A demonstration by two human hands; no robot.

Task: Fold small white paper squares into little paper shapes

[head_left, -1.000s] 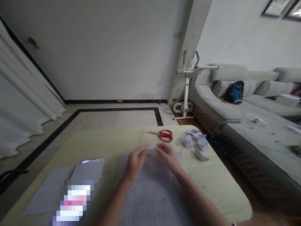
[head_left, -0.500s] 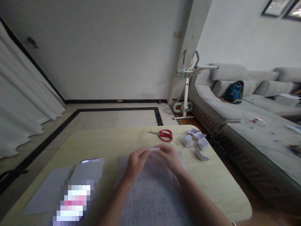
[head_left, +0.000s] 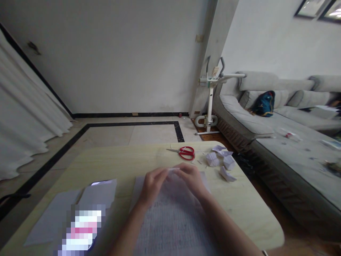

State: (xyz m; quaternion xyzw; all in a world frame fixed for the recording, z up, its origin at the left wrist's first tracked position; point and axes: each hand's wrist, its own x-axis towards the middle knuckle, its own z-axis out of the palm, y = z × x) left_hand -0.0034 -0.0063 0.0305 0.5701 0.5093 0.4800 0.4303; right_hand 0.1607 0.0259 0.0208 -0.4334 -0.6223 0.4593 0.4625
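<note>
My left hand (head_left: 154, 183) and my right hand (head_left: 190, 177) meet over a large sheet of paper (head_left: 173, 224) covered in lines of writing. Between their fingertips they pinch a small piece of white paper (head_left: 173, 170), mostly covered by the fingers. Its exact shape cannot be made out. Just beyond the hands lie red-handled scissors (head_left: 186, 153), blades pointing left. To the right of them sit several folded and crumpled pieces of white paper (head_left: 213, 159), with small scraps nearby.
At the table's left are blank white sheets (head_left: 55, 215) and a phone (head_left: 82, 231) with a blurred-out screen. The wooden table (head_left: 128, 156) has rounded corners. Beyond it stand a white exercise machine (head_left: 210, 99) and a grey sofa (head_left: 287, 149) with a dark blue bag (head_left: 263, 103).
Both hands stay almost in place, still pinching the small paper, with slight finger movement. The whole view has shifted very slightly.
</note>
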